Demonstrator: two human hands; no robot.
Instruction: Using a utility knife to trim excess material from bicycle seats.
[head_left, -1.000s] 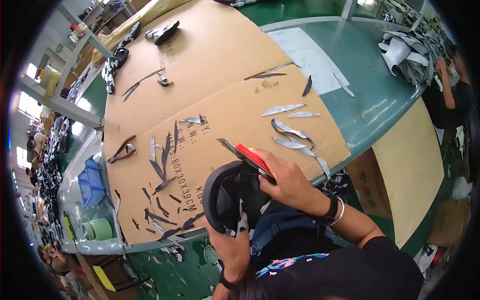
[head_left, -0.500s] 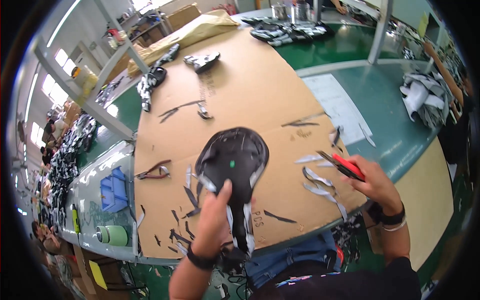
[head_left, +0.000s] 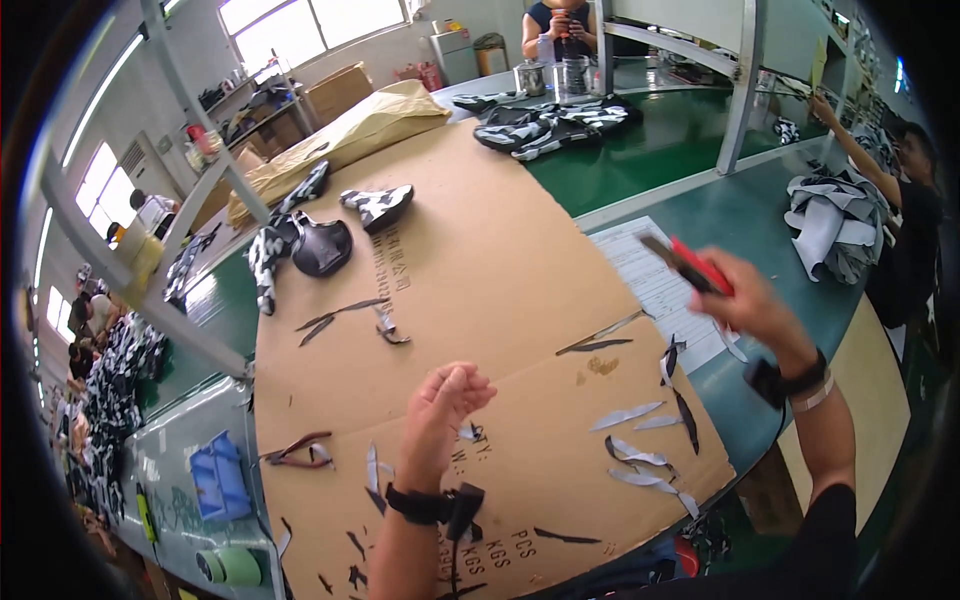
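Note:
My left hand [head_left: 452, 405] is over the middle of the cardboard, its fingers loosely bent and apart, holding nothing. My right hand [head_left: 745, 295] is raised over the right side and grips a red-and-black utility knife [head_left: 700, 268], its dark blade pointing up and left. A black bicycle saddle [head_left: 320, 247] lies at the far left of the cardboard, against black-and-white patterned saddles [head_left: 264, 270]. Another patterned saddle [head_left: 380, 208] sits to the right of it. Grey and black trimmed strips [head_left: 640, 452] are scattered below my right hand.
The cardboard sheet [head_left: 500, 270] covers the bench. Pliers [head_left: 298, 452] lie at its left edge, beside a blue bin [head_left: 220, 478] and a green cup [head_left: 230, 567]. Patterned saddles [head_left: 550, 125] are heaped at the back. Metal posts [head_left: 742, 100] rise from the bench. People work nearby.
The black saddle has left my left hand and now lies by the far-left saddles. My right hand still holds the knife. The view has tilted up.

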